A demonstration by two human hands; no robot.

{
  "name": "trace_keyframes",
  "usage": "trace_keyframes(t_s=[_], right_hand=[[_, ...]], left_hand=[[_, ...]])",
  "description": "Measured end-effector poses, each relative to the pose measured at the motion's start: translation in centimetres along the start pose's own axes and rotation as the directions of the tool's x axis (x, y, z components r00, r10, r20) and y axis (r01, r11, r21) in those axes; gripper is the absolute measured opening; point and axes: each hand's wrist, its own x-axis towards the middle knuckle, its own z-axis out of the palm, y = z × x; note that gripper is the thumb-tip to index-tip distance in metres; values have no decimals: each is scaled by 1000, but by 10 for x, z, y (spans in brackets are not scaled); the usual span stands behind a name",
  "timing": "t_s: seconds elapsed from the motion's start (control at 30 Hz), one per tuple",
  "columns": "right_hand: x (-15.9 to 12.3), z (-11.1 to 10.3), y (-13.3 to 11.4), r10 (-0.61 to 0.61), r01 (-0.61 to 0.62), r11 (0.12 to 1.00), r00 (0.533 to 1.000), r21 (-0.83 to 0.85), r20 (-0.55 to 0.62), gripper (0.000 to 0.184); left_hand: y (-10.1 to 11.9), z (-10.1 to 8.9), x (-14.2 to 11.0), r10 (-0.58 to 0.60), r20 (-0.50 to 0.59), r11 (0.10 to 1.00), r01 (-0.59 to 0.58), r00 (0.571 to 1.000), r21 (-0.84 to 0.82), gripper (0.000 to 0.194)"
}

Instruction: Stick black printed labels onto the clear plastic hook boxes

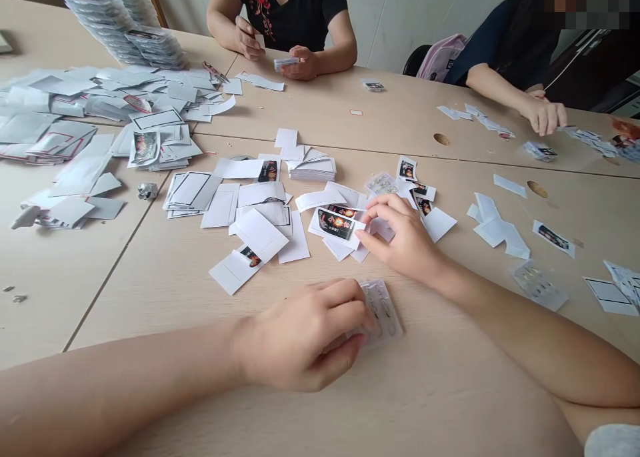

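My left hand (320,330) is closed at the left edge of a small clear plastic box (385,313) lying on the table. Several fish hooks show through the box, and the fingers hide its left part. Farther forward, my right hand (405,233) pinches the right end of a printed label (336,223), black with an orange burst and white borders. The label is over more labels and white paper pieces (341,249). Just beyond my right fingers lies another clear plastic box (383,183), partly covered by papers.
White paper slips (260,233) and a neat stack (313,169) lie ahead. A big paper heap (75,103) and piled boxes (150,43) stand far left. Another clear box (539,283) is at right. Two people work across the table; one holds a small box (287,63).
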Motion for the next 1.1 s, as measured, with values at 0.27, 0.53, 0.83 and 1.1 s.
trace_keyframes(t_s=[0.27, 0.53, 0.83, 1.1], right_hand=[[4, -20, -6, 127, -117, 922, 992, 370, -3, 12], [-12, -29, -12, 221, -393, 686, 914, 613, 339, 18], [-24, -30, -14, 167, -597, 320, 800, 736, 577, 21], [-25, -19, 4, 150, -565, 374, 819, 735, 554, 27]], left_hand=[[-5, -13, -1, 5, -300, 928, 107, 954, 356, 34], [-15, -13, 1, -5, -349, 869, 177, 937, 462, 35], [-16, -13, 1, -37, -312, 914, 159, 949, 374, 24], [-17, -19, 4, -241, -318, 957, 279, 917, 78, 10]])
